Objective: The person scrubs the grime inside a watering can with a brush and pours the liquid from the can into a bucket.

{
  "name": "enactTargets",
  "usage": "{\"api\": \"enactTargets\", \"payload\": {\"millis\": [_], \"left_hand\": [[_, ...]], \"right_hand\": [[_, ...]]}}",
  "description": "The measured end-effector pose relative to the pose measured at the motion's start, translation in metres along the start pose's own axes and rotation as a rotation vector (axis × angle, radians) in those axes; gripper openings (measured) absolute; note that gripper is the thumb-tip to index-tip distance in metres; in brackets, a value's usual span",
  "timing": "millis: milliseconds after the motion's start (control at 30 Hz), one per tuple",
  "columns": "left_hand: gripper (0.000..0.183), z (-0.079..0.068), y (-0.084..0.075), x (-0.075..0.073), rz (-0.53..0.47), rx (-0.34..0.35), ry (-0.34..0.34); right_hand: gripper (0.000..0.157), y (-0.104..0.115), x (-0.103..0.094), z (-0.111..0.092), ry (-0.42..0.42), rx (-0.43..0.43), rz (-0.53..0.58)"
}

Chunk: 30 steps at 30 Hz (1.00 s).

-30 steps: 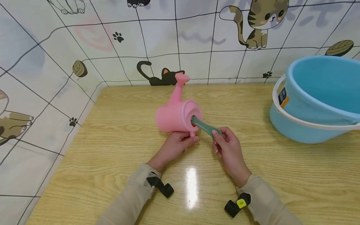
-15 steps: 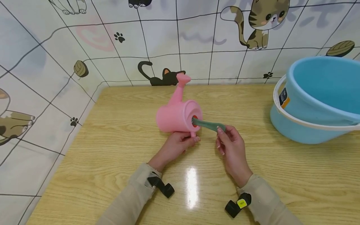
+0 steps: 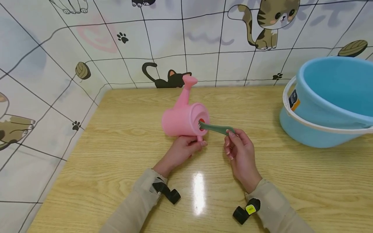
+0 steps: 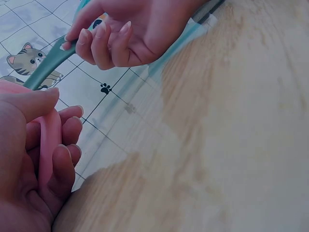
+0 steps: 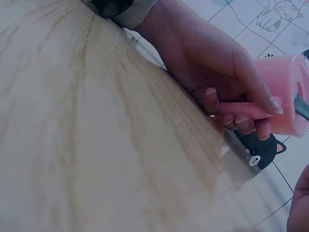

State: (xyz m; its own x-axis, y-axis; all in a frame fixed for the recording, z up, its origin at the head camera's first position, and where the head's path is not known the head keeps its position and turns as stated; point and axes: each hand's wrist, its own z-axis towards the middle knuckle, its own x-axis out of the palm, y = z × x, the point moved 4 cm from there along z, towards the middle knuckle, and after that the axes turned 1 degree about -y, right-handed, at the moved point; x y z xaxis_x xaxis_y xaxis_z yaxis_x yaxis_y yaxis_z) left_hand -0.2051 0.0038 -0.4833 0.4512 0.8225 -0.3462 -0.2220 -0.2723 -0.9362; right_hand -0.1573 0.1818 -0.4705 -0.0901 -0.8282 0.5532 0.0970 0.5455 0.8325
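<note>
A pink watering can lies on its side, its spout pointing up and away and its round opening facing right. My left hand grips its handle, seen closely as a pink bar in the left wrist view. My right hand pinches the end of a slim green handle between thumb and fingers. The other end of that green-handled tool sits at the can's opening, where its head is mostly hidden, so I cannot tell its kind. Something red shows inside the opening.
Two light-blue buckets, one apparently inside the other, stand at the right with a white carrying handle. A wall covering with cat drawings borders the wooden table at the back and left.
The green handle has swung from slanting down toward me to nearly level. My right hand has shifted slightly right with it. The left hand and watering can stay where they were.
</note>
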Motion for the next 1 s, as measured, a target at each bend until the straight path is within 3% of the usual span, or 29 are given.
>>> {"api": "enactTargets", "payload": {"millis": [167, 333, 500, 733, 1000], "left_hand": [[0.027, 0.0005, -0.0004, 0.0, 0.001, 0.011, -0.001], [0.027, 0.0007, -0.0002, 0.0003, 0.009, 0.015, -0.001], [0.028, 0.0002, 0.0004, -0.0002, 0.004, 0.018, -0.001], [0.027, 0.0004, 0.0012, -0.0003, 0.016, 0.008, -0.008], [0.025, 0.0012, -0.0006, 0.0004, 0.02, 0.0, -0.013]], "right_hand": [[0.014, -0.0007, -0.0048, 0.0022, -0.079, 0.011, 0.04], [0.017, -0.0021, -0.0056, 0.0018, -0.105, 0.03, -0.023], [0.019, -0.0042, -0.0018, 0.0016, -0.039, 0.054, -0.123], [0.021, -0.0052, 0.0018, 0.0015, 0.037, 0.057, -0.143], [0.018, -0.0051, 0.0022, 0.0014, 0.013, 0.046, -0.138]]}}
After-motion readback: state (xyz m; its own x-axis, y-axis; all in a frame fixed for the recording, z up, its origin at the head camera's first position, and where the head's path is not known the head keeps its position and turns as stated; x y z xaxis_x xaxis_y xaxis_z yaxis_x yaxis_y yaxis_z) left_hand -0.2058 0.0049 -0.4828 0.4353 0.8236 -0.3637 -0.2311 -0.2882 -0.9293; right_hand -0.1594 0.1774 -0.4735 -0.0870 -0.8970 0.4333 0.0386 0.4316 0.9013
